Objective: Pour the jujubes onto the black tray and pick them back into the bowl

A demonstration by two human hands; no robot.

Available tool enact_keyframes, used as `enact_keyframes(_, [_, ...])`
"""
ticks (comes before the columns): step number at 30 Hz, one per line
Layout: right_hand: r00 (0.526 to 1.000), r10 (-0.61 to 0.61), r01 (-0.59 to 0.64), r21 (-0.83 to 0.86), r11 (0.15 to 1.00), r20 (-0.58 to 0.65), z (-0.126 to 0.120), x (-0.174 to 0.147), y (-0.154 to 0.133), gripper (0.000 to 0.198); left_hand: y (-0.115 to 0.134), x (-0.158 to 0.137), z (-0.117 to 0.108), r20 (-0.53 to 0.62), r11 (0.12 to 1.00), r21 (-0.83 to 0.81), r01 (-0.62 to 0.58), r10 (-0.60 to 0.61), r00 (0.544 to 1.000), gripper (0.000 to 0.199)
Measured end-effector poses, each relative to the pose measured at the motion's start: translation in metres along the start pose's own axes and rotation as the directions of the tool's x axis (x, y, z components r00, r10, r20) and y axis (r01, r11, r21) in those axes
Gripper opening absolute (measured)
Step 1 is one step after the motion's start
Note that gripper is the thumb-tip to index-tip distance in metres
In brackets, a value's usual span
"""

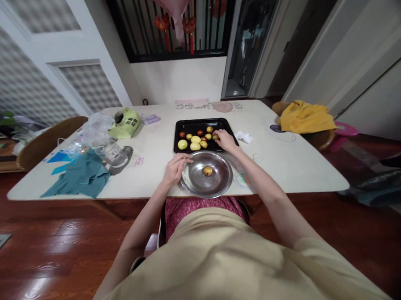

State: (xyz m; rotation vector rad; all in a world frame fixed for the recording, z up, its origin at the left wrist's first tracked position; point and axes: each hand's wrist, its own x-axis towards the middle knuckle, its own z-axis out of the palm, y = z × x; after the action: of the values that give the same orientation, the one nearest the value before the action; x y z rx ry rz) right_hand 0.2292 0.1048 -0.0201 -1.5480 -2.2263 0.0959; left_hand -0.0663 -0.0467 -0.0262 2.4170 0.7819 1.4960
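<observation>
Both our hands are working around the metal bowl (194,182) and the black tray (188,125) on the white worktop (152,176). Right hand (225,141) is reaching into the tray at its right side, fingers bent down onto a yellow-brown round piece (215,136). Fingertips look to be on it, but we can't tell if they pinch it or just touch. Left hand (175,169) is at the bowl's upper-left rim, fingers loosely bent and close together, tips over the edge; can't tell whether it grips the rim.

Bowl sits near our edge of the worktop, directly in front of the tray. One yellow-brown round fruit (208,171) lies in the bowl near its middle. Rest of the batch is in the tray: three bigger yellow-green fruits (182,144) on the left and near side, plus smaller yellowish and red-brown ones grouped around them, some touching.

Crumpled white tissue (244,137) lies just right of the tray. On our left: green bag (132,124), clear plastic bag (96,126), clear container (114,155) and teal cloth (81,175), well apart from the bowl. Yellow cloth (306,117) is draped over a chair at the worktop's right end.
</observation>
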Motion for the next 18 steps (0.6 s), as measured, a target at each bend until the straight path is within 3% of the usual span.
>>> enact_keyframes(6, [1.0, 0.0, 0.001, 0.026, 1.0, -0.029, -0.009, -0.009, -0.001, 0.038, -0.001, 0.001, 0.0, -0.004, 1.0, -0.009, 0.002, -0.002, 1.0, 0.052])
enact_keyframes(9, [0.99, -0.092, 0.105, 0.122, 0.987, -0.111, -0.02, -0.027, -0.012, 0.039, 0.0, 0.0, 0.001, 0.001, 1.0, -0.004, 0.025, -0.025, 1.0, 0.053])
enact_keyframes(13, [0.946, -0.22, 0.289, 0.309, 0.906, -0.238, -0.042, -0.074, -0.04, 0.028, 0.0, 0.0, 0.001, 0.011, 0.999, 0.0, 0.051, -0.051, 0.999, 0.054])
enact_keyframes(18, [0.941, -0.33, 0.327, 0.458, 0.826, -0.076, -0.066, -0.136, -0.077, 0.025, -0.002, 0.0, 0.001, 0.013, 0.998, 0.012, 0.055, -0.055, 0.998, 0.06])
